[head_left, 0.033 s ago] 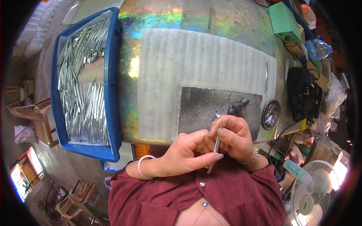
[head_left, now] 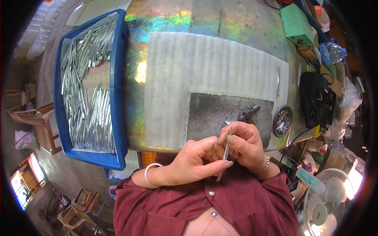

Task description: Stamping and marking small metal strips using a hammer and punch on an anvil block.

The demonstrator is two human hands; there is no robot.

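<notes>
Metal rod (head_left: 226, 151) is located at lower centre, angled between both hands. The counter (head_left: 244, 23), with an iridescent sheen, spans the upper and central frame. Grey floor (head_left: 84, 179) shows at lower left, with a brown chair (head_left: 43, 122) at the left edge. A white foam sheet (head_left: 169, 70) covers mid-counter. A standing fan (head_left: 327, 200) occupies the lower right. A dark mat (head_left: 208, 110) lies on the sheet's lower part, carrying a black tool (head_left: 247, 114).

Containers: a blue tray (head_left: 118, 78) at upper left, lined in white, holds many slender metal pieces (head_left: 76, 98); a clear bottle (head_left: 330, 52) stands or lies at upper right (posture unclear); a round dark dish (head_left: 290, 125), right of the mat, holds small silver parts (head_left: 282, 120).

Right hand (head_left: 247, 144): fingers pinch the rod's upper portion. Left hand (head_left: 197, 159): fingers curled, thumb pressed across the rod's lower portion.
</notes>
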